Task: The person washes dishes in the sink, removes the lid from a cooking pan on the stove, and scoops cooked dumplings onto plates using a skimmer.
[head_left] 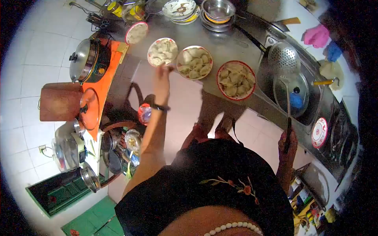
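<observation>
In my right hand (288, 142) is the dark handle of a metal skimmer (284, 57), my fingers wrapped round it. Its perforated bowl is over the sink area at the right. My left hand (161, 84) reaches forward to the near rim of a plate of dumplings (162, 52). Its fingers are slightly blurred but look apart; whether they touch the rim I cannot tell. Just right of it sits a second plate of dumplings (194, 63), and farther right a red-rimmed plate of dumplings (236, 80). Another plate (137, 33) with pale food lies at the far left of the counter.
Stacked metal bowls (218, 11) and patterned plates (179, 10) stand at the back. A lidded electric pot (84, 61) is on the orange surface at left, near a glass lid (89, 108). Right are a pan lid (296, 94), a pink cloth (316, 36) and a red-white plate (319, 132).
</observation>
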`<state>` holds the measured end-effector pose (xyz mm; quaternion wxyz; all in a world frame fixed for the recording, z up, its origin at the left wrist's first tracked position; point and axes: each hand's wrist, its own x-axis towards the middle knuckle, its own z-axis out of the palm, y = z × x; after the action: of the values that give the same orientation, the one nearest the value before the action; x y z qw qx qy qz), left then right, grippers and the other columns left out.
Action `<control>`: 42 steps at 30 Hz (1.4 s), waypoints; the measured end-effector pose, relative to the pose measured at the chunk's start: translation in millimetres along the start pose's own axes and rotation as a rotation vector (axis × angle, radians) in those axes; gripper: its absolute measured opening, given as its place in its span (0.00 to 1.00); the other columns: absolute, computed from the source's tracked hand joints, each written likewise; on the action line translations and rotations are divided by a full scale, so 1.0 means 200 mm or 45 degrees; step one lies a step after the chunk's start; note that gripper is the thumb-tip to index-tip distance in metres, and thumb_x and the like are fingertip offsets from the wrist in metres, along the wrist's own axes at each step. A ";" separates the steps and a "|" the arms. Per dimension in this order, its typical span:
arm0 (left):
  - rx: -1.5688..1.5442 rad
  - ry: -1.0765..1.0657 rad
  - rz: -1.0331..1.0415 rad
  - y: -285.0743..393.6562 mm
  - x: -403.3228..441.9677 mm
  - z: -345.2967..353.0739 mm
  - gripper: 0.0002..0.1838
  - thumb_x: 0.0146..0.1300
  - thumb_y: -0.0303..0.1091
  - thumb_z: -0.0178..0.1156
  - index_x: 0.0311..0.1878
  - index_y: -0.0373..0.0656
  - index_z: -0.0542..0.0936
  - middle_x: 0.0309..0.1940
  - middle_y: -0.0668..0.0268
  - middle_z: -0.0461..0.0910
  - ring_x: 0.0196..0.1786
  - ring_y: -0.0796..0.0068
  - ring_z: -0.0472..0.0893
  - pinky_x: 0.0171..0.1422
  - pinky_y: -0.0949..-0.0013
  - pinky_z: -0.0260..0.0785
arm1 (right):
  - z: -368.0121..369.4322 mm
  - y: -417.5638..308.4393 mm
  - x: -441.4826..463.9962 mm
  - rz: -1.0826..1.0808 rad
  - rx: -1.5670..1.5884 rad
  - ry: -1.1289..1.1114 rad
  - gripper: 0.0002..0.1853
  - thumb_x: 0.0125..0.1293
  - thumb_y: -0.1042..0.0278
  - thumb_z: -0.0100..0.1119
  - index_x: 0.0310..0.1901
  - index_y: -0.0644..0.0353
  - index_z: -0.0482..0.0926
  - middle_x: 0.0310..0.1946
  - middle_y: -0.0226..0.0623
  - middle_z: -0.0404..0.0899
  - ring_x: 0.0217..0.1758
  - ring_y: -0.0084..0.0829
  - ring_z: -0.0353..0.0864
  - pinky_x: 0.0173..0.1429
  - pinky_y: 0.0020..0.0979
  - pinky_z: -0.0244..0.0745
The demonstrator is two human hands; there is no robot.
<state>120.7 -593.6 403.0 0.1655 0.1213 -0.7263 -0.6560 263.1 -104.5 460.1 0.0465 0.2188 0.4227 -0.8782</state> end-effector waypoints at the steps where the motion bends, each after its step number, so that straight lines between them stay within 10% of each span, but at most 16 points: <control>1: 0.026 -0.040 -0.098 0.01 -0.14 0.04 0.19 0.65 0.35 0.49 0.54 0.32 0.67 0.40 0.58 0.78 0.44 0.73 0.76 0.51 0.71 0.66 | -0.02 0.01 -0.03 0.011 0.069 0.019 0.18 0.64 0.66 0.49 0.54 0.64 0.64 0.23 0.31 0.67 0.19 0.18 0.65 0.16 0.18 0.62; 13: -0.011 -0.932 -0.257 -0.09 -1.15 0.57 0.16 0.65 0.33 0.49 0.50 0.31 0.68 0.39 0.58 0.78 0.43 0.73 0.76 0.50 0.71 0.67 | -0.34 -0.01 -0.75 -0.033 -0.058 0.276 0.23 0.60 0.69 0.52 0.57 0.62 0.65 0.20 0.26 0.68 0.18 0.16 0.65 0.19 0.15 0.58; 20: -0.334 -1.184 -0.899 -0.19 -1.51 0.93 0.22 0.65 0.43 0.49 0.56 0.38 0.66 0.46 0.61 0.74 0.48 0.70 0.75 0.52 0.68 0.68 | -0.62 -0.24 -1.02 -0.426 -0.063 0.309 0.26 0.59 0.63 0.55 0.58 0.62 0.65 0.19 0.27 0.64 0.14 0.16 0.57 0.16 0.16 0.53; 26: -0.053 -1.509 -0.790 0.30 -1.78 1.64 0.20 0.65 0.48 0.48 0.51 0.43 0.68 0.42 0.64 0.74 0.44 0.70 0.75 0.46 0.65 0.72 | -1.21 -0.47 -1.16 -0.519 -0.091 0.467 0.25 0.60 0.65 0.54 0.59 0.60 0.64 0.19 0.27 0.66 0.18 0.17 0.60 0.20 0.17 0.55; 31: 0.795 -1.636 0.855 -0.04 -1.93 2.32 0.16 0.61 0.40 0.52 0.48 0.41 0.70 0.42 0.58 0.74 0.47 0.63 0.73 0.49 0.60 0.66 | -1.68 -0.82 -1.24 -0.554 -0.041 0.453 0.26 0.60 0.66 0.52 0.60 0.62 0.63 0.18 0.27 0.67 0.14 0.15 0.60 0.16 0.18 0.54; 33: 1.557 -1.978 0.912 0.19 -2.02 2.64 0.24 0.62 0.33 0.51 0.62 0.43 0.62 0.55 0.58 0.70 0.59 0.58 0.66 0.64 0.55 0.56 | -1.84 -1.00 -1.31 -0.597 -0.133 0.517 0.26 0.60 0.66 0.52 0.61 0.62 0.62 0.18 0.27 0.67 0.14 0.15 0.60 0.16 0.17 0.55; 36: 0.210 -1.726 -0.369 -0.16 -2.06 2.87 0.25 0.62 0.35 0.51 0.62 0.43 0.60 0.53 0.58 0.70 0.55 0.62 0.70 0.60 0.58 0.64 | -2.09 -1.23 -1.38 -0.712 -0.269 0.629 0.25 0.61 0.69 0.50 0.61 0.59 0.63 0.19 0.27 0.68 0.14 0.15 0.61 0.18 0.16 0.56; 39: 0.020 -1.657 -0.355 -0.35 -2.03 3.06 0.25 0.63 0.36 0.50 0.62 0.43 0.59 0.54 0.58 0.69 0.54 0.65 0.72 0.55 0.61 0.70 | -2.31 -1.49 -1.38 -0.795 -0.466 0.899 0.23 0.59 0.74 0.48 0.58 0.65 0.65 0.22 0.28 0.69 0.16 0.17 0.62 0.21 0.18 0.55; 42: -0.490 -1.388 -1.024 -0.01 -2.17 3.23 0.24 0.61 0.36 0.51 0.59 0.41 0.61 0.47 0.57 0.72 0.43 0.64 0.74 0.44 0.61 0.71 | -2.63 -1.72 -1.29 -0.963 -0.910 1.230 0.22 0.61 0.72 0.51 0.57 0.65 0.66 0.28 0.25 0.71 0.26 0.15 0.65 0.28 0.17 0.59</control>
<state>260.1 167.2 310.7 -0.4589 0.0031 -0.4755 -0.7506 584.5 489.8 530.9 -0.3853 0.3932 0.7053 -0.4465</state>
